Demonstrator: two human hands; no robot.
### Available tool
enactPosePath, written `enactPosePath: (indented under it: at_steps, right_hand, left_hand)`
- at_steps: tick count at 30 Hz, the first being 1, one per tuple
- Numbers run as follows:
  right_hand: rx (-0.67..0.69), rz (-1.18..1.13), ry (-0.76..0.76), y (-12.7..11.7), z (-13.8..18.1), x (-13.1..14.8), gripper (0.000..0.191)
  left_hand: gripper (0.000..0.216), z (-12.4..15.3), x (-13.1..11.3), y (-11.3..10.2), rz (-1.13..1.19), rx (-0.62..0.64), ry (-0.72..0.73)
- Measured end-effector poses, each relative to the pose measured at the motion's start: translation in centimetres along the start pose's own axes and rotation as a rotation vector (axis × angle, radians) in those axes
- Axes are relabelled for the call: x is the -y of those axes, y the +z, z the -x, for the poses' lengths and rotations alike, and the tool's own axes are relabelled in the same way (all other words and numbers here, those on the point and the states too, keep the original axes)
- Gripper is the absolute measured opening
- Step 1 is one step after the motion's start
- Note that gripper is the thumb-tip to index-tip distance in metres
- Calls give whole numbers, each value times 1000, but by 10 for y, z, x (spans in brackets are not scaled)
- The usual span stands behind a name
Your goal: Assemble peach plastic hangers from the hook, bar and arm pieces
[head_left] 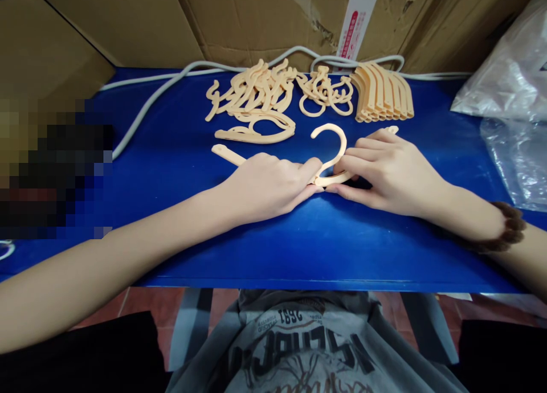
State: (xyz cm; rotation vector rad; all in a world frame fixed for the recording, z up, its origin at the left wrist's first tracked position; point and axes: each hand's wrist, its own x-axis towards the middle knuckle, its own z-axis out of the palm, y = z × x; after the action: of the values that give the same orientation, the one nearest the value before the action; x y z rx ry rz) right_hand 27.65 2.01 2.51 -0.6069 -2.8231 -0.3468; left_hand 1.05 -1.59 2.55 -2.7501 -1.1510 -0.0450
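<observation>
Two hands meet over a peach plastic hanger (329,148) lying flat on the blue table (299,245). Her left hand (265,185) lies knuckles-up on the hanger's left arm, fingers curled loosely together, tips pressing the centre joint. Her right hand (384,174) covers the right arm, fingers nearly straight and close together, tips pinching the hook's base. Beyond them lie a loose pile of hanger parts (256,97) and a neat stack of hanger arms (382,94).
</observation>
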Motion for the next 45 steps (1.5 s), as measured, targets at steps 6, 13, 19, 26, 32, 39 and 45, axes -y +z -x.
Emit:
enactPosePath:
  at_steps: [6,13,19,26,32,39,45]
  right_hand:
    - [10,-4,18,1,-2,0,53]
    - [-3,-25,13,1,-1,0,50]
    - [9,-31,8,1,-2,0,51]
    - [49,-66,30,1,-2,-1,50]
    - [56,-76,36,2,-3,-2,52]
    - [42,-72,17,3,-2,-2,52]
    - [21,-73,1,4,-2,-3,53]
  left_hand:
    - [30,-1,-2,-1,1,29,-10]
    - [29,0,0,-1,-2,19,-10]
    - [34,-4,-3,-6,-4,75,-23]
    - [32,-2,-1,-5,0,66,-23]
    - [29,-1,0,-4,20,44,-8]
    - [28,-3,-1,-9,23,98,-24]
    - [30,-4,-3,-9,16,113,-33]
